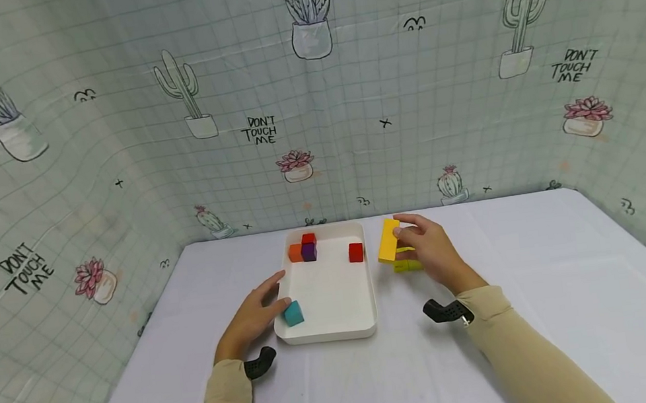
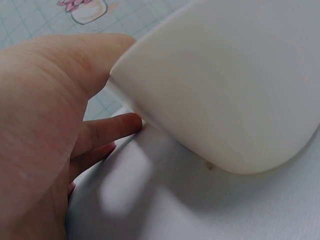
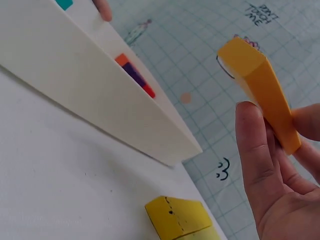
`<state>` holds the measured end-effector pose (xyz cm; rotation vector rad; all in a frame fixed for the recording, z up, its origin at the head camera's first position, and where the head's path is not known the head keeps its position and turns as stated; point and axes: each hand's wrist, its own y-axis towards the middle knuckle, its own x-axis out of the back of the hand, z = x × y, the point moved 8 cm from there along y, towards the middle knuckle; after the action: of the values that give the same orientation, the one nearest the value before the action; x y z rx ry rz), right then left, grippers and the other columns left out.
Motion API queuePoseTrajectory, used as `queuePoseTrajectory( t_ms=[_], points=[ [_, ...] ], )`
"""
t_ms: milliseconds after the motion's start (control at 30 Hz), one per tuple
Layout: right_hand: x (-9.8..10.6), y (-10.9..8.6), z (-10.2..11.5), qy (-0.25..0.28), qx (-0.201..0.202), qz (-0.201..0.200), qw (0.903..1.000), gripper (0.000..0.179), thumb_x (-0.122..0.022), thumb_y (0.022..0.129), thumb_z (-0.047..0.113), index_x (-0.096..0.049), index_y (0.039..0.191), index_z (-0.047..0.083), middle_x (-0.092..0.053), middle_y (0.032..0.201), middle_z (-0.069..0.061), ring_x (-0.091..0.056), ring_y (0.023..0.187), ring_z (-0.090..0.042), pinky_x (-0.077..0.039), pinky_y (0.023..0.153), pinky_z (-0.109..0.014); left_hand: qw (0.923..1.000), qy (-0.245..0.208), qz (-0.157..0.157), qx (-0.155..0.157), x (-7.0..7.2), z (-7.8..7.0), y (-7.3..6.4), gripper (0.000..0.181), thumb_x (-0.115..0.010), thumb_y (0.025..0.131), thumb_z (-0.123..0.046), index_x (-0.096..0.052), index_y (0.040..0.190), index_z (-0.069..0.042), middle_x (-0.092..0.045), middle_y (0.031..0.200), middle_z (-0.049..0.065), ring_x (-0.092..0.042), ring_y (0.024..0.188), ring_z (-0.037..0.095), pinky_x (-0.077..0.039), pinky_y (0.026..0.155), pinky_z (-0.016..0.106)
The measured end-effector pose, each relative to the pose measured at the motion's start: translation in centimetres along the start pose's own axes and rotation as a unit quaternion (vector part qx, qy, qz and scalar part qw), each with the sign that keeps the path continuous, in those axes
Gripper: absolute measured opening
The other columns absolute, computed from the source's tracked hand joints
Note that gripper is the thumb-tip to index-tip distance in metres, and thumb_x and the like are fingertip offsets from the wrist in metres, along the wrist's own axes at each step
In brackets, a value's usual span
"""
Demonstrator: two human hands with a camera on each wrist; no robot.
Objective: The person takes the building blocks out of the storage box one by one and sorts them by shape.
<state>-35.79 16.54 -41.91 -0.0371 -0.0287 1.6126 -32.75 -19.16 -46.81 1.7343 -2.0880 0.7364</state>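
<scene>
My right hand (image 1: pixel 429 249) pinches a long yellow block (image 1: pixel 388 240) between thumb and fingers, above the table at the tray's right side. In the right wrist view the block (image 3: pixel 267 90) is tilted, one end sticking out past the fingertips. My left hand (image 1: pixel 255 314) is at the left rim of a white tray (image 1: pixel 338 335), thumb hooked over the wall and other fingers along its outside. Next to that thumb, inside the tray, sits a teal cube (image 1: pixel 293 314). More yellow blocks (image 1: pixel 407 266) lie on the table under my right hand, partly hidden by it.
At the tray's far left corner an orange cube (image 1: pixel 296 253), a purple cube (image 1: pixel 309 252) and a red cube (image 1: pixel 308 238) stand together. Another red cube (image 1: pixel 355 253) is near the right wall. A patterned cloth (image 1: pixel 350 125) hangs behind the white table (image 1: pixel 550 308).
</scene>
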Motion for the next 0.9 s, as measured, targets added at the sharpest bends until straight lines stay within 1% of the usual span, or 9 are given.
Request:
queuePoseTrajectory(
  t_ms=[100, 200, 333, 467, 633, 900],
  points=[
    [0.6, -0.1, -0.3, 0.001, -0.004, -0.008, 1.0, 0.049, -0.056, 0.104, 0.022, -0.045, 0.15, 0.009, -0.055, 0.133, -0.019, -0.059, 0.108, -0.029, -0.059, 0.084, -0.033, 1.0, 0.001, 0.0, 0.001, -0.1, 0.0, 0.0, 0.066, -0.067, 0.094, -0.037, -0.04, 0.154, -0.035, -0.038, 0.158, 0.012, -0.023, 0.149, 0.038, -0.016, 0.115, 0.067],
    [1.1, -0.2, -0.4, 0.004, -0.004, -0.006, 1.0, 0.05, -0.055, 0.105, 0.022, -0.043, 0.151, 0.008, -0.052, 0.136, -0.019, -0.058, 0.111, -0.03, -0.058, 0.085, -0.033, 1.0, 0.008, -0.003, 0.004, -0.1, 0.0, -0.1, 0.066, -0.067, 0.094, -0.039, -0.04, 0.155, -0.034, -0.039, 0.157, 0.012, -0.024, 0.148, 0.039, -0.017, 0.114, 0.068],
    [1.7, -0.2, -0.4, 0.004, -0.01, -0.01, 0.9999, 0.049, -0.052, 0.106, 0.021, -0.042, 0.152, 0.009, -0.05, 0.14, -0.017, -0.055, 0.115, -0.031, -0.058, 0.085, -0.03, 0.9999, 0.013, -0.003, 0.008, -0.1, 0.2, -0.2, 0.067, -0.066, 0.094, -0.04, -0.04, 0.155, -0.034, -0.039, 0.157, 0.012, -0.023, 0.149, 0.04, -0.016, 0.113, 0.069],
    [2.2, -0.3, -0.5, 0.0, -0.021, -0.018, 0.9996, 0.049, -0.05, 0.106, 0.022, -0.041, 0.154, 0.011, -0.048, 0.143, -0.015, -0.053, 0.119, -0.032, -0.057, 0.086, -0.028, 0.9999, 0.009, -0.002, 0.006, 0.1, 0.3, -0.3, 0.066, -0.066, 0.094, -0.039, -0.039, 0.155, -0.035, -0.039, 0.158, 0.011, -0.021, 0.149, 0.04, -0.014, 0.114, 0.069],
    [2.7, -0.4, -0.4, 0.002, -0.027, -0.018, 0.9995, 0.051, -0.049, 0.106, 0.022, -0.039, 0.155, 0.013, -0.044, 0.147, -0.014, -0.05, 0.124, -0.031, -0.056, 0.09, -0.028, 0.9999, 0.009, -0.003, 0.004, 0.3, 0.3, -0.4, 0.066, -0.066, 0.094, -0.04, -0.039, 0.155, -0.036, -0.039, 0.157, 0.012, -0.021, 0.149, 0.04, -0.014, 0.114, 0.069],
    [3.9, -0.5, -0.1, -0.009, -0.026, -0.01, 0.9996, 0.054, -0.048, 0.105, 0.017, -0.034, 0.157, 0.014, -0.037, 0.154, -0.015, -0.044, 0.128, -0.033, -0.053, 0.095, -0.032, 0.9999, 0.014, -0.005, 0.003, 0.0, 0.0, -0.2, 0.065, -0.066, 0.094, -0.04, -0.04, 0.154, -0.036, -0.04, 0.157, 0.012, -0.022, 0.149, 0.04, -0.015, 0.114, 0.069]
  ],
)
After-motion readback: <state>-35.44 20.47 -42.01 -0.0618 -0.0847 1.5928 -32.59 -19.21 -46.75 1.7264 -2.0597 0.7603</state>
